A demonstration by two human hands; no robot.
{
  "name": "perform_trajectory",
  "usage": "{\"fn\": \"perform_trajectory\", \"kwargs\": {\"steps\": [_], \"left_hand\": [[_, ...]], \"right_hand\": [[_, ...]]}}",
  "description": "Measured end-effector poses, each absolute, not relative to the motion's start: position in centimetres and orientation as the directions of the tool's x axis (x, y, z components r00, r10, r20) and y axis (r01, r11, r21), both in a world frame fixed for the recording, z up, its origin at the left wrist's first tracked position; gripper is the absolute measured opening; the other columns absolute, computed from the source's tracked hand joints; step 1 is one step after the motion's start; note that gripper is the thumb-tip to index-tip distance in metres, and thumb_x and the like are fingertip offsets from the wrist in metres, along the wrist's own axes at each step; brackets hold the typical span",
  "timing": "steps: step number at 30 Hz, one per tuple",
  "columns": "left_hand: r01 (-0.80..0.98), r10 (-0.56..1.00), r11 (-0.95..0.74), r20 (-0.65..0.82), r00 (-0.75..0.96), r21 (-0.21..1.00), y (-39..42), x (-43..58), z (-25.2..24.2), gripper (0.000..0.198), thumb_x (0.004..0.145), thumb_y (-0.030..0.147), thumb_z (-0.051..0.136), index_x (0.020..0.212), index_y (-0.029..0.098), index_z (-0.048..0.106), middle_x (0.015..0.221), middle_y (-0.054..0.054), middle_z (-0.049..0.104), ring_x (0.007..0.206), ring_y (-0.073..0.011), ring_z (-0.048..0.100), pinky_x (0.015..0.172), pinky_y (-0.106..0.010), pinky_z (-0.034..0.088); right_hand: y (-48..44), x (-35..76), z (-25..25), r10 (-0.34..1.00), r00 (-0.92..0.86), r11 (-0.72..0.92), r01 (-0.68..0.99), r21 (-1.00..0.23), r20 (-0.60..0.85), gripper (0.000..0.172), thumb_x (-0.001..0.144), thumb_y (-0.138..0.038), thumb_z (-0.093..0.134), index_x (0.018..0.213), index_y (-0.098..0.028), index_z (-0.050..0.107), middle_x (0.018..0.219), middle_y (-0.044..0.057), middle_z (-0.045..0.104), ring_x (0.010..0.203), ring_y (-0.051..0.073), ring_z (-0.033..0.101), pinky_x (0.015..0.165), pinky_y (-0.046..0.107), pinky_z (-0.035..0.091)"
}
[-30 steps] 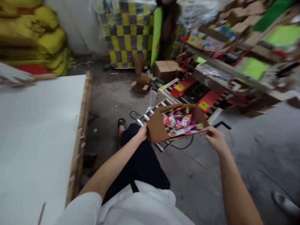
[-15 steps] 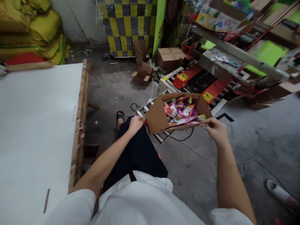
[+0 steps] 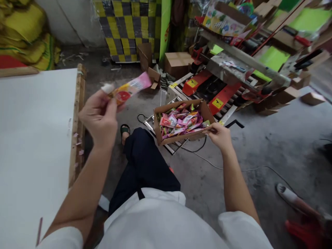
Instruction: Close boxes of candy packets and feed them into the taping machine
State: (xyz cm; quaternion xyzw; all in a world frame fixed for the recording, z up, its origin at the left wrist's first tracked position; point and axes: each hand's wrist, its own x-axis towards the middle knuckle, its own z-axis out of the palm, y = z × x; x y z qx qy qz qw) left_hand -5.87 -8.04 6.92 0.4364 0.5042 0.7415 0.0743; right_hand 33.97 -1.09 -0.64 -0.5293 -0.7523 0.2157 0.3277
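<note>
My left hand (image 3: 101, 116) is raised at the left, its fingers closed on a pink and orange packet (image 3: 131, 89) with a red fruit slice printed on it. The packet's far end points up to the right and is slightly blurred. Something white shows at the fingertips. My right hand (image 3: 218, 135) grips the near right rim of an open cardboard box (image 3: 169, 139). Inside the box lie several small packets (image 3: 181, 119) in pink, purple and green. The box rests at the end of a roller conveyor (image 3: 171, 148).
A white-topped table (image 3: 33, 138) with a wooden edge stands at the left. Behind the box is a red and grey machine (image 3: 220, 98). Cables (image 3: 202, 157) run across the floor. Cartons (image 3: 178, 64) stand at the back, and another person's foot (image 3: 286, 193) is at the right.
My left hand has left the box's left side and come up to the left with the packet. The box's left flap no longer stands up. My right hand stays on the rim.
</note>
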Motion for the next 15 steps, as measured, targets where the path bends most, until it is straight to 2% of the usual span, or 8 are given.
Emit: {"fn": "perform_trajectory", "kwargs": {"steps": [1, 3, 6, 8, 10, 12, 14, 15], "left_hand": [[0.328, 0.55, -0.521, 0.604, -0.577, 0.788, -7.6, -3.6, 7.5, 0.022, 0.089, 0.023, 0.075, 0.11, 0.017, 0.074, 0.087, 0.002, 0.073, 0.077, -0.0114, 0.072, 0.071, -0.024, 0.065], [0.354, 0.655, -0.513, 0.623, -0.428, 0.782, -6.5, 0.4, 7.4, 0.021, 0.093, 0.02, 0.068, 0.112, 0.017, 0.074, 0.095, -0.001, 0.076, 0.083, -0.015, 0.074, 0.076, -0.027, 0.065], [0.556, 0.86, -0.398, 0.508, -0.051, 0.73, -5.1, 3.8, 5.4, 0.024, 0.091, 0.012, 0.06, 0.109, 0.015, 0.075, 0.112, -0.01, 0.075, 0.1, -0.0244, 0.074, 0.092, -0.039, 0.063], [0.698, 0.898, -0.364, 0.433, 0.086, 0.617, -4.8, 3.9, 4.0, 0.026, 0.09, 0.011, 0.059, 0.111, 0.013, 0.074, 0.132, -0.016, 0.067, 0.119, -0.0307, 0.067, 0.104, -0.046, 0.056], [0.755, 0.874, -0.396, 0.466, 0.137, 0.522, -5.0, 2.6, 3.3, 0.029, 0.093, 0.018, 0.058, 0.119, 0.014, 0.07, 0.147, -0.018, 0.056, 0.136, -0.0325, 0.055, 0.114, -0.05, 0.047], [0.748, 0.83, -0.481, 0.512, 0.221, 0.458, -5.3, 0.7, 3.2, 0.036, 0.099, 0.032, 0.055, 0.13, 0.017, 0.064, 0.154, -0.016, 0.049, 0.146, -0.0315, 0.044, 0.121, -0.052, 0.036], [0.701, 0.793, -0.577, 0.492, 0.359, 0.418, -5.4, -0.9, 3.2, 0.051, 0.101, 0.05, 0.048, 0.141, 0.019, 0.055, 0.16, -0.015, 0.041, 0.152, -0.0312, 0.032, 0.126, -0.054, 0.026], [0.669, 0.774, -0.621, 0.455, 0.44, 0.409, -5.3, -1.4, 3.2, 0.06, 0.101, 0.058, 0.044, 0.147, 0.02, 0.05, 0.163, -0.015, 0.035, 0.154, -0.0312, 0.027, 0.127, -0.054, 0.022]], "right_hand": [[-1.1, 34.0, -0.7, 0.94, -0.221, 0.341, 0.652, -0.678, 0.261, 0.01, 0.072, -0.031, 0.067, 0.072, -0.021, 0.068, 0.07, 0.003, 0.067, 0.066, 0.019, 0.062, 0.061, 0.029, 0.05], [-1.0, 33.9, -0.8, 0.942, -0.215, 0.334, 0.641, -0.691, 0.257, 0.011, 0.072, -0.032, 0.067, 0.071, -0.021, 0.067, 0.071, 0.004, 0.068, 0.068, 0.019, 0.063, 0.063, 0.03, 0.052], [-0.9, 33.8, -1.2, 0.947, -0.216, 0.32, 0.608, -0.727, 0.237, 0.014, 0.074, -0.035, 0.068, 0.073, -0.021, 0.065, 0.074, 0.004, 0.069, 0.072, 0.021, 0.066, 0.068, 0.033, 0.056], [-0.9, 34.0, -1.4, 0.948, -0.232, 0.313, 0.58, -0.752, 0.216, 0.016, 0.076, -0.037, 0.068, 0.077, -0.021, 0.066, 0.078, 0.005, 0.069, 0.076, 0.022, 0.068, 0.073, 0.036, 0.058], [-1.0, 34.3, -1.5, 0.938, -0.272, 0.335, 0.559, -0.758, 0.214, 0.022, 0.077, -0.039, 0.071, 0.089, -0.02, 0.07, 0.089, 0.008, 0.071, 0.085, 0.023, 0.07, 0.08, 0.038, 0.06], [-1.1, 34.7, -1.4, 0.925, -0.304, 0.362, 0.527, -0.769, 0.227, 0.042, 0.078, -0.043, 0.076, 0.113, -0.021, 0.07, 0.118, 0.011, 0.07, 0.106, 0.026, 0.069, 0.091, 0.041, 0.059], [-1.1, 35.2, -1.0, 0.927, -0.283, 0.358, 0.459, -0.813, 0.248, 0.07, 0.076, -0.05, 0.08, 0.138, -0.027, 0.059, 0.146, 0.011, 0.056, 0.124, 0.028, 0.062, 0.101, 0.043, 0.057], [-1.1, 35.4, -0.7, 0.933, -0.261, 0.34, 0.422, -0.841, 0.247, 0.08, 0.076, -0.055, 0.081, 0.146, -0.029, 0.053, 0.153, 0.01, 0.05, 0.128, 0.029, 0.06, 0.104, 0.044, 0.056]]}}
